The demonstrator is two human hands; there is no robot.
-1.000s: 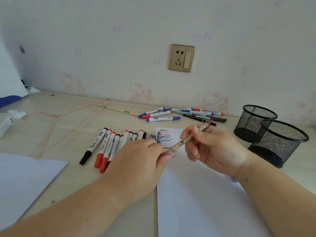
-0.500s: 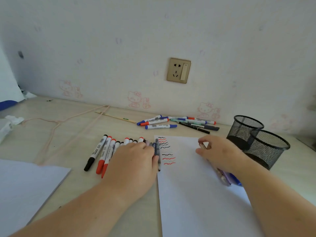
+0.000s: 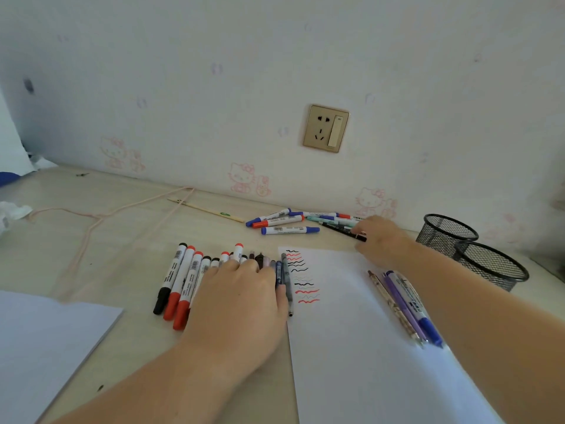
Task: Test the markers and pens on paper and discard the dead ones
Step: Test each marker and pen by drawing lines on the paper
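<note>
**At the far pile: right hand goes for a black pen**

Upper right of centre, the right hand (image 3: 377,240) reaches into the far pile (image 3: 293,221) by the wall, fingers curled onto a black pen (image 3: 342,230), likely the next one to test. Left hand (image 3: 241,289) lies flat, fingers straight, across the row of markers (image 3: 180,280) at centre left, probably keeping them from rolling. Paper (image 3: 351,347) sits centre right, with red and black squiggles (image 3: 301,275) at its top left corner. Three pens (image 3: 403,304) lie on the paper beside the right forearm, set apart, perhaps already tried. Two mesh cups (image 3: 470,249) wait at right, possibly for sorting. Marker labels show barcodes; the print is too small to read.
</note>
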